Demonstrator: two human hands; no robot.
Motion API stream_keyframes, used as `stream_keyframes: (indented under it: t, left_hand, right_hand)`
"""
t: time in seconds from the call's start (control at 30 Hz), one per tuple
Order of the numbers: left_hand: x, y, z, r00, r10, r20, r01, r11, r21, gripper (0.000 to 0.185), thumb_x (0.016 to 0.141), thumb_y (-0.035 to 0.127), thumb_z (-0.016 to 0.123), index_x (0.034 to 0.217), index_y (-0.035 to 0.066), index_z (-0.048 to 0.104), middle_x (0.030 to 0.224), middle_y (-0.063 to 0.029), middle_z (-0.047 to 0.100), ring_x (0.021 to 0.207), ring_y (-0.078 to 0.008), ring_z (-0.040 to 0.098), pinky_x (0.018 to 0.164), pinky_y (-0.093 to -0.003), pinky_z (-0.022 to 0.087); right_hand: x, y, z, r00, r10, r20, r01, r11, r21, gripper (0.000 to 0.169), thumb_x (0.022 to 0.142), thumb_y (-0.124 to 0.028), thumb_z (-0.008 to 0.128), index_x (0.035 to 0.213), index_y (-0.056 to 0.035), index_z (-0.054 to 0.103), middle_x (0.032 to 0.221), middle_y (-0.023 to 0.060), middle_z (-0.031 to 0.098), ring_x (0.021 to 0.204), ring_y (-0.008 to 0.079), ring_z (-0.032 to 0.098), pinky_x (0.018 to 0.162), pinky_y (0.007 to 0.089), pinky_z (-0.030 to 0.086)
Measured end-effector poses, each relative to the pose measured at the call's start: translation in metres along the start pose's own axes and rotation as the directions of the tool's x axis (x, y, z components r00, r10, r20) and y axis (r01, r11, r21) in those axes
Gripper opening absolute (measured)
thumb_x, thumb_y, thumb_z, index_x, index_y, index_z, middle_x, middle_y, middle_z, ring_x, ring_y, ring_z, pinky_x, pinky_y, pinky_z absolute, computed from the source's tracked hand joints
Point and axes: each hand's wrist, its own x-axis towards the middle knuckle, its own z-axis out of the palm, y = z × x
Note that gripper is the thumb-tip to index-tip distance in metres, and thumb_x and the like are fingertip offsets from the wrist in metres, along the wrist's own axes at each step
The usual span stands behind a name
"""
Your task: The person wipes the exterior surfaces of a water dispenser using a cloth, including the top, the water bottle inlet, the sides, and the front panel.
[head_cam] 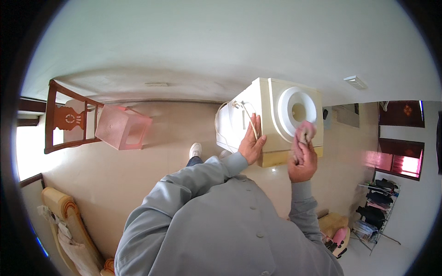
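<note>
A cream and white appliance with a round white ring around an opening (pixel 269 138) stands before me against the wall. My left hand (pixel 251 141) lies with fingers spread on the edge between its top and its left side, touching a pale power cord (pixel 249 115) that is looped there. A pink cloth (pixel 305 131) is bunched in my right hand (pixel 303 165), over the lower right rim of the white ring (pixel 284 112). The cloth hides that part of the rim.
To the left stand a wooden chair (pixel 51 119) and a pink plastic stool (pixel 114 127). A sofa (pixel 83 224) is at the lower left. A clothes rack (pixel 378 214) with folded clothes and a tan seat (pixel 331 226) with things on it are at the lower right.
</note>
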Motion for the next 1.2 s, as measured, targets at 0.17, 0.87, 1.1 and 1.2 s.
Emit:
stream_keyframes:
  t: [0.17, 0.87, 1.1, 1.2]
  left_hand:
    - [0.011, 0.008, -0.005, 1.0, -0.018, -0.001, 0.018, 1.0, -0.025, 0.072, 0.105, 0.014, 0.049, 0.166, 0.0, 0.012, 0.173, -0.0233, 0.002, 0.161, -0.0365, 0.006, 0.128, -0.0374, 0.014]
    - [0.022, -0.003, -0.015, 0.999, 0.023, 0.039, -0.004, 0.909, -0.416, 0.071, 0.113, 0.018, 0.035, 0.164, -0.002, -0.011, 0.174, -0.0194, 0.008, 0.161, -0.0266, 0.008, 0.128, -0.0356, 0.009]
    - [0.013, -0.012, -0.02, 0.996, -0.046, 0.07, 0.052, 0.994, -0.093, 0.066, 0.113, 0.023, 0.035, 0.165, -0.001, 0.004, 0.174, -0.02, 0.006, 0.161, -0.0287, 0.006, 0.129, -0.0381, 0.01]
    - [0.014, -0.028, -0.01, 0.992, -0.101, 0.075, 0.125, 0.863, -0.489, 0.065, 0.111, 0.02, 0.04, 0.166, 0.0, 0.01, 0.172, -0.0207, 0.015, 0.16, -0.0294, 0.015, 0.128, -0.0386, 0.016]
  right_hand:
    - [0.007, -0.031, 0.013, 0.999, 0.032, 0.009, -0.033, 0.995, 0.091, 0.058, 0.068, 0.006, 0.062, 0.125, -0.0028, 0.067, 0.138, 0.0273, 0.063, 0.12, 0.0427, 0.065, 0.1, 0.0471, 0.054]
    - [0.191, -0.072, 0.127, 0.951, -0.238, 0.196, 0.246, 0.969, -0.02, 0.058, 0.071, -0.011, 0.074, 0.128, -0.026, 0.069, 0.135, 0.0041, 0.065, 0.104, 0.0372, 0.066, 0.089, 0.0453, 0.058]
    - [0.217, -0.073, 0.155, 0.953, -0.088, 0.291, 0.125, 0.986, -0.11, 0.05, 0.076, -0.013, 0.072, 0.125, -0.0227, 0.072, 0.128, 0.0092, 0.069, 0.116, 0.0334, 0.064, 0.098, 0.0439, 0.055]
    - [0.165, -0.075, 0.121, 0.937, -0.184, 0.298, 0.197, 0.98, -0.014, 0.05, 0.07, -0.014, 0.076, 0.12, -0.0214, 0.074, 0.128, 0.0116, 0.069, 0.113, 0.0364, 0.065, 0.096, 0.0472, 0.056]
